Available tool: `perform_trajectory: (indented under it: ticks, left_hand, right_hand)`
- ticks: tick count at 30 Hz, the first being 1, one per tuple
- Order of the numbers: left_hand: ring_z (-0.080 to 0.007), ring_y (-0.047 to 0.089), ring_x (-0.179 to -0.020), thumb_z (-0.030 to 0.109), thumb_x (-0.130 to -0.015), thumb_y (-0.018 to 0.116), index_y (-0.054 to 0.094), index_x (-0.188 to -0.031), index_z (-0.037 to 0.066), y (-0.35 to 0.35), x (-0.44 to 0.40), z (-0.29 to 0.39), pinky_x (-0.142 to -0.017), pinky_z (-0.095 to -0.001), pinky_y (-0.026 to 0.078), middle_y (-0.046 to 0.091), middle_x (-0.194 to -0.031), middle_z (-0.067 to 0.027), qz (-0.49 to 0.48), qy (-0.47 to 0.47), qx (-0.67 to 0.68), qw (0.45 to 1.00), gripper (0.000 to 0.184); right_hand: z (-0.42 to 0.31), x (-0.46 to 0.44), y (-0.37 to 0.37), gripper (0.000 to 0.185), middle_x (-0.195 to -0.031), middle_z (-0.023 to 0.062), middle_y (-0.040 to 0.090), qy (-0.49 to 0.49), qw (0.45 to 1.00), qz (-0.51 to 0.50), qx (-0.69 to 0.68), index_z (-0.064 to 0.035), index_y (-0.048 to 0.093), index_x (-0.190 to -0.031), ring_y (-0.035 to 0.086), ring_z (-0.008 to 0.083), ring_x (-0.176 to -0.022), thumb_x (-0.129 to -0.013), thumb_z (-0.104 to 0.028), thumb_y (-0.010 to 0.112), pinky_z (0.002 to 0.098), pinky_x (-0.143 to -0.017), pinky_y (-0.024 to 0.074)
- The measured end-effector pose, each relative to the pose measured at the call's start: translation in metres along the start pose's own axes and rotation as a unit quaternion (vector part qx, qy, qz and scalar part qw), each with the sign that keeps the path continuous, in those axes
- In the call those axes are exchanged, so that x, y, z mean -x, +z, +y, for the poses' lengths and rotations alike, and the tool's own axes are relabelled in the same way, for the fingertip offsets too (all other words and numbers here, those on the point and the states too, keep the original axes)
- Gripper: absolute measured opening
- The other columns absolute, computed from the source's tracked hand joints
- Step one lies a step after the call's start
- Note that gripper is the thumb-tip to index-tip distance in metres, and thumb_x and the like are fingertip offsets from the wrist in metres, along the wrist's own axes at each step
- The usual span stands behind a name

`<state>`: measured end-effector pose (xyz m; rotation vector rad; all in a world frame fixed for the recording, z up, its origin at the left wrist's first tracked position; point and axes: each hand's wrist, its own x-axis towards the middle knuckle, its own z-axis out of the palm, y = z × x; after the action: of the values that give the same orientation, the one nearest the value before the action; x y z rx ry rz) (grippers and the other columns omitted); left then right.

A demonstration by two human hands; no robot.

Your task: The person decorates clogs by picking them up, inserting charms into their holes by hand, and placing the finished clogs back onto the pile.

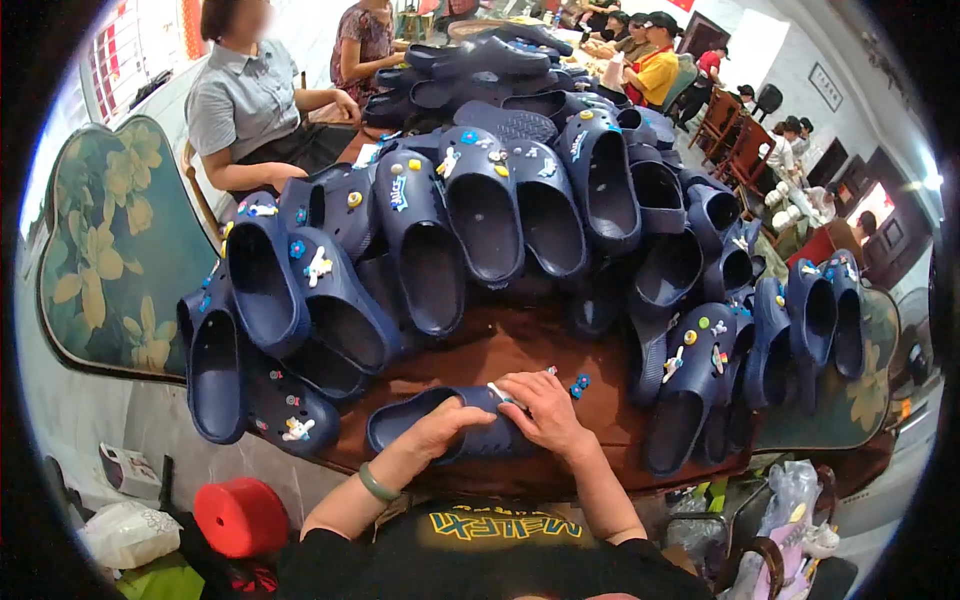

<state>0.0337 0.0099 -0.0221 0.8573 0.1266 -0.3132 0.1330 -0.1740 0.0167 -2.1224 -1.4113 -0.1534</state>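
Observation:
A dark blue clog [395, 418] lies sideways in front of me on the brown cloth, its opening to the left and toe to the right. My left hand [447, 428] grips it at the opening, the fingers partly hidden inside the shoe. Above the clog's upper, my right hand [545, 408] has its fingers closed at a small white shoe charm [497, 393], partly covered by the fingertips. Just beyond the right hand, blue flower-shaped charms [579, 386] rest on the brown cloth [480, 350].
Decorated navy clogs [420, 230] are heaped across the table's far side, with more at the left [215, 370] and right [685, 385]. A person in a grey shirt [245, 110] sits at the far left. Floral chair backs [110, 250] flank the table; a red stool [240, 517] stands below left.

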Motion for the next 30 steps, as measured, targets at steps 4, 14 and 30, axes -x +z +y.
perform_trajectory:
  ticks: [4,14,30]
  left_hand:
    - [-0.015,0.061,-0.1,0.009,-0.084,0.061,0.059,-0.117,0.001,0.001,0.001,0.001,-0.089,-0.0301,0.048,0.064,-0.109,-0.0052,0.006,-0.002,-0.006,1.0,0.034]
    - [-0.0202,0.065,-0.093,0.006,-0.08,0.066,0.064,-0.107,-0.003,-0.004,-0.006,-0.003,-0.086,-0.0334,0.052,0.068,-0.103,-0.0103,0.117,0.051,-0.014,0.992,0.028]
    - [-0.0155,0.054,-0.112,0.015,-0.085,0.067,0.051,-0.129,0.002,0.057,0.022,0.023,-0.098,-0.0287,0.041,0.058,-0.121,-0.0051,0.11,0.019,-0.215,0.97,0.049]
  right_hand:
    - [-0.001,-0.001,-0.005,0.032,-0.115,0.0103,0.062,-0.014,1.0,0.009,-0.012,-0.0058,0.063,-0.111,0.057,0.0289,-0.109,-0.084,-0.022,0.068,0.0406,-0.095,0.0417]
    - [0.057,0.055,0.007,0.031,-0.12,0.0153,0.055,0.183,0.956,0.182,0.137,-0.0021,0.058,-0.115,0.049,0.036,-0.114,-0.087,-0.015,0.063,0.0441,-0.098,0.0394]
    - [0.05,0.092,0.02,0.026,-0.102,0.0135,0.055,0.267,0.933,0.21,0.119,-0.005,0.059,-0.101,0.051,0.0325,-0.097,-0.08,-0.014,0.07,0.0405,-0.084,0.043]
